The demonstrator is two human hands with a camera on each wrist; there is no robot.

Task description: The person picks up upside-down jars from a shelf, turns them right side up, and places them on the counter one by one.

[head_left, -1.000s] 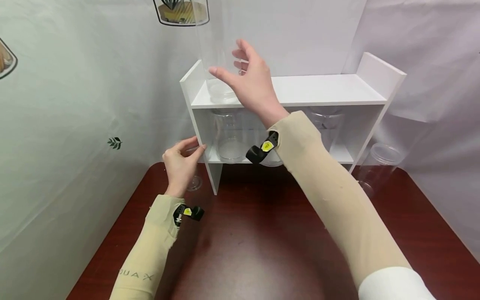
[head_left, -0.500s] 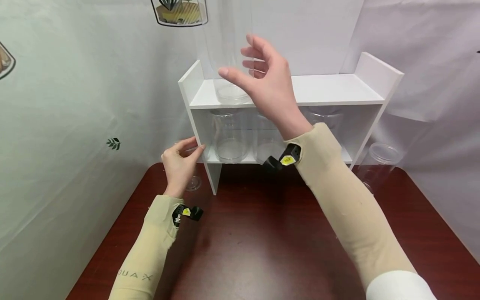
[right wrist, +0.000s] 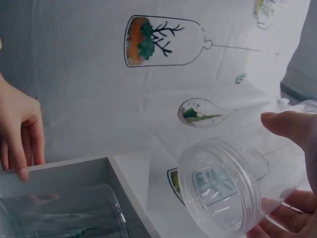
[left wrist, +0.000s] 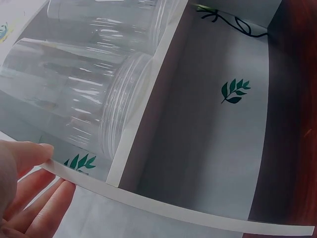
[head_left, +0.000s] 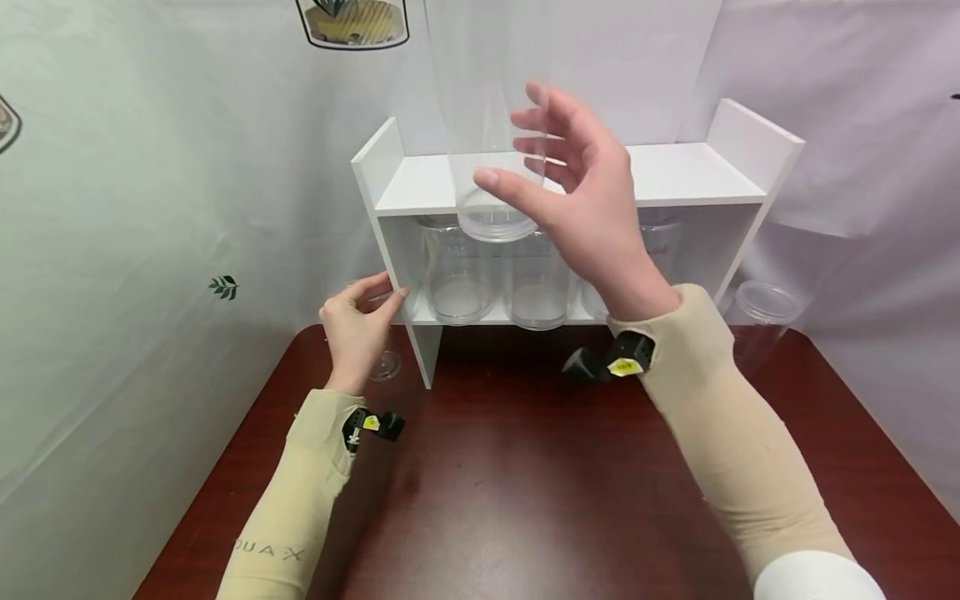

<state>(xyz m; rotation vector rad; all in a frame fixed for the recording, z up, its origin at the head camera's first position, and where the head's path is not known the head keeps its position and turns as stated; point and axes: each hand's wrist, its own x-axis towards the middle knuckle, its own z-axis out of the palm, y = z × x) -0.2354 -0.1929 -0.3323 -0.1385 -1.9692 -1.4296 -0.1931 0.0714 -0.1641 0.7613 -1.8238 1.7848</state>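
Note:
My right hand [head_left: 588,196] grips a tall clear plastic jar [head_left: 491,204], thumb in front and fingers round the far side. The jar's base overlaps the front edge of the white shelf unit's top board [head_left: 697,175] in the head view. The right wrist view shows the jar's ringed round end [right wrist: 220,188], with my thumb and fingers on its wall. At the unit's left end, my left hand [head_left: 356,325] pinches the side panel [left wrist: 148,203] between thumb and fingers. Several similar clear jars [head_left: 459,279] stand on the lower board.
Another clear jar [head_left: 765,304] stands on the dark red table [head_left: 480,483] right of the unit. A clear round base [head_left: 386,367] shows on the table behind my left wrist. Pale printed cloth [head_left: 150,208] hangs around the table. Black cord [left wrist: 235,22] lies beneath the lower board.
My right hand has carried the jar rightward and toward me, from over the top board's left end to in front of the board's edge. My left hand has stayed on the side panel.

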